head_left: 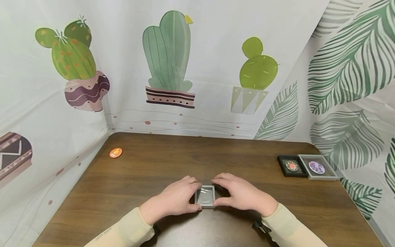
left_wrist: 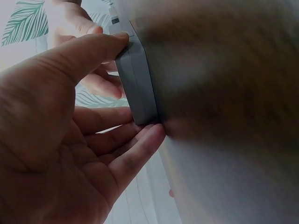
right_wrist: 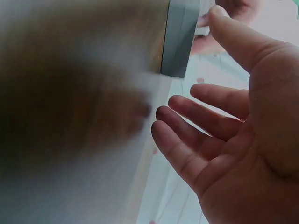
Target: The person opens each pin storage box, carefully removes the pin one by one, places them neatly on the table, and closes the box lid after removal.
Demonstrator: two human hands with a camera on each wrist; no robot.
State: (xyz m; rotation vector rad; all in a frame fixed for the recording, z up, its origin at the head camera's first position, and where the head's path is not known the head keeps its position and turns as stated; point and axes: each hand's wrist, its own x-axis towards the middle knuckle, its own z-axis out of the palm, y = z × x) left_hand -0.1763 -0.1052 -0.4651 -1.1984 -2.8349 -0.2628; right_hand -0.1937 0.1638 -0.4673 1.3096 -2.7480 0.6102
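A small square display case (head_left: 205, 196) with a grey frame and a clear film window lies near the front middle of the table. My left hand (head_left: 177, 197) holds it from the left side. In the left wrist view, the thumb is on one corner of the grey case (left_wrist: 135, 77) and the fingertips are at its opposite end. To the right is my right hand (head_left: 239, 192), its fingers spread and relaxed. The right wrist view shows that thumb tip (right_wrist: 218, 13) close to the case's edge, with the other fingers apart from it.
At the table's right edge, a black case (head_left: 283, 168) with a red-and-green disc (head_left: 291, 166) adjoins a grey case (head_left: 327, 177) holding a purple disc (head_left: 316, 167). An orange round disc (head_left: 115, 153) lies at the far left. Printed curtains (head_left: 213, 61) hang behind the brown table (head_left: 191, 152).
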